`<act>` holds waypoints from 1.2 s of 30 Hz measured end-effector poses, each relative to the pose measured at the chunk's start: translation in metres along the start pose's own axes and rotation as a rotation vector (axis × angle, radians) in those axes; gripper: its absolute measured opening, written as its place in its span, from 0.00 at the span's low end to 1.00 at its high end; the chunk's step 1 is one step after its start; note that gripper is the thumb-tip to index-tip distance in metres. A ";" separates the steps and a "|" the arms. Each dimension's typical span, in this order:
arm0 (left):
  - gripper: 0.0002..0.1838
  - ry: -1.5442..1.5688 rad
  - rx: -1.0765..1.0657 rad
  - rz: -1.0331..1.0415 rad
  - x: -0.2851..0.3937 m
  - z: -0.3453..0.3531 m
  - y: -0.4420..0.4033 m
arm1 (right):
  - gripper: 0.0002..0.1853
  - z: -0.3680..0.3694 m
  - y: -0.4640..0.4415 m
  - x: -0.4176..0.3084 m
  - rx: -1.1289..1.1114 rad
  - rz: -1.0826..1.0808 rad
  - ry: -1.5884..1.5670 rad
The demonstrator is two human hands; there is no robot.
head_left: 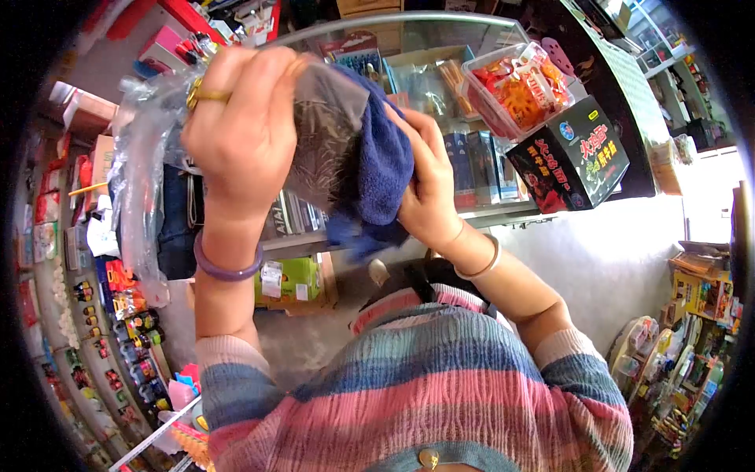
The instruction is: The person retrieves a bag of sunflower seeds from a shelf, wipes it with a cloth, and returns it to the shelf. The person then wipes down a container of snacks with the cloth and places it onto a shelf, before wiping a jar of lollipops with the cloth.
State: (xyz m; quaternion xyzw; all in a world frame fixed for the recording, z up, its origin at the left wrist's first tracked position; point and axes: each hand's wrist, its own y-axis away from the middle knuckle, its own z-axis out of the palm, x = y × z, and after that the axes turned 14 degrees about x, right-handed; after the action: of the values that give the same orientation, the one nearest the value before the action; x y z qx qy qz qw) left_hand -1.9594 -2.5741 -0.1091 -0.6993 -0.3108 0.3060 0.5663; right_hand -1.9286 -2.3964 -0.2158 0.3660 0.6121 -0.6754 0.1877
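Observation:
My left hand (pixel 240 130), with a ring and a purple bangle, is closed at the upper left, pinching the edge of a clear plastic packet (pixel 326 130) with dark contents I cannot make out. A dark blue cloth (pixel 383 161) lies against the packet's right side and hangs below it, its lower end blurred. My right hand (pixel 429 185) holds the cloth from the right, its fingers partly behind it. Both hands are raised over the glass counter.
The glass display counter (pixel 480 211) carries a plastic tub of orange packets (pixel 519 90) and a black box (pixel 574 157) at the right. Crumpled clear plastic (pixel 145 165) hangs at the left. Stocked shelves (pixel 98 377) line the far left; round racks stand lower right.

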 end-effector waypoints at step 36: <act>0.09 0.843 0.037 -1.216 -0.010 -0.043 -0.088 | 0.54 0.028 -0.034 -0.017 0.253 -0.204 -0.113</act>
State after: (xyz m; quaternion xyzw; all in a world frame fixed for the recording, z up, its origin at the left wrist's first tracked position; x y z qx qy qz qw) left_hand -1.9400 -2.5929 -0.0149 -0.4522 -0.3942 -0.3511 0.7189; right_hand -1.9490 -2.4210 -0.1803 0.2842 0.5447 -0.7820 0.1049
